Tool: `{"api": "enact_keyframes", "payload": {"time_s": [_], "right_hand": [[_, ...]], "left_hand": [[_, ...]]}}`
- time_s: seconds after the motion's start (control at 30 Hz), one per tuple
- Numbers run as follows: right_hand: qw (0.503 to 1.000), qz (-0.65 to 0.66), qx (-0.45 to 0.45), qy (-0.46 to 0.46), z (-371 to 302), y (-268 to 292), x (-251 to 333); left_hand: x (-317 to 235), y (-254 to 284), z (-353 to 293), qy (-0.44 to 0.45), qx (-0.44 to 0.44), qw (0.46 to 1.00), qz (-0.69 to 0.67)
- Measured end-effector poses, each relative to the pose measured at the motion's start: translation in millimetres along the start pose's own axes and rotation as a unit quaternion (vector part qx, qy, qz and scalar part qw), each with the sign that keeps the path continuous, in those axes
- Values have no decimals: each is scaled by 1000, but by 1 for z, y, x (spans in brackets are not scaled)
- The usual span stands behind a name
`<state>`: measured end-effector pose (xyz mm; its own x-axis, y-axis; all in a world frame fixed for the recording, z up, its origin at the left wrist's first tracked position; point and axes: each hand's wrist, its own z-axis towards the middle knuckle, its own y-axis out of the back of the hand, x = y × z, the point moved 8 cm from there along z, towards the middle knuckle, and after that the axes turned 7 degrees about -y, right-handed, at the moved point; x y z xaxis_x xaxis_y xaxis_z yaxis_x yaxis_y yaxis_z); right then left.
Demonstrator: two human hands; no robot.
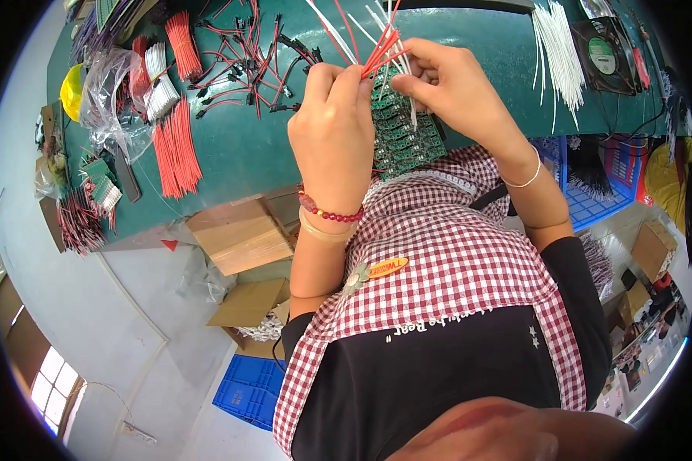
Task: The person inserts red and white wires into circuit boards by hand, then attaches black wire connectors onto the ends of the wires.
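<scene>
My left hand (333, 127) is closed on a bunch of thin red wires (380, 58), which fan out past its fingertips. White wires (332, 32) stick up among them. Close by on the right, my right hand (457, 86) has its fingers curled in, thumb near forefinger, at the ends of the same red wires; exactly which strands it grips is partly hidden. Under both hands lies a panel of small green circuit boards (409, 140) at the near edge of the green table, with a white wire hanging down over it.
Left on the table (238, 150) lie red wire bundles (177, 146), a white bundle (160, 81), a clear plastic bag (111, 100) and black-connector cables (246, 58). Loose white wires (557, 58) and a black fan (603, 55) are at right. Below stand a cardboard box (246, 301) and blue crates (247, 390).
</scene>
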<state>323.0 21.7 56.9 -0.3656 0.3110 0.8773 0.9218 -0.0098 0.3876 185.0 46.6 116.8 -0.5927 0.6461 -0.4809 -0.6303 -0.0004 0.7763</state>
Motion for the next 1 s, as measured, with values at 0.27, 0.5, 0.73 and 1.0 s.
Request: {"api": "enact_keyframes", "payload": {"time_s": [0.27,0.5,0.73,1.0], "right_hand": [[998,58,-8,-39,-7,13,-4],[999,24,5,-31,-4,11,-1],[1000,1,-4,-23,-1,12,5],[1000,-8,6,-26,0,12,3]], "left_hand": [[3,-5,3,3,31,999,-13],[3,-6,3,4,35,999,-15],[4,-6,3,3,32,999,-17],[4,-4,3,6,24,1000,-7]]}}
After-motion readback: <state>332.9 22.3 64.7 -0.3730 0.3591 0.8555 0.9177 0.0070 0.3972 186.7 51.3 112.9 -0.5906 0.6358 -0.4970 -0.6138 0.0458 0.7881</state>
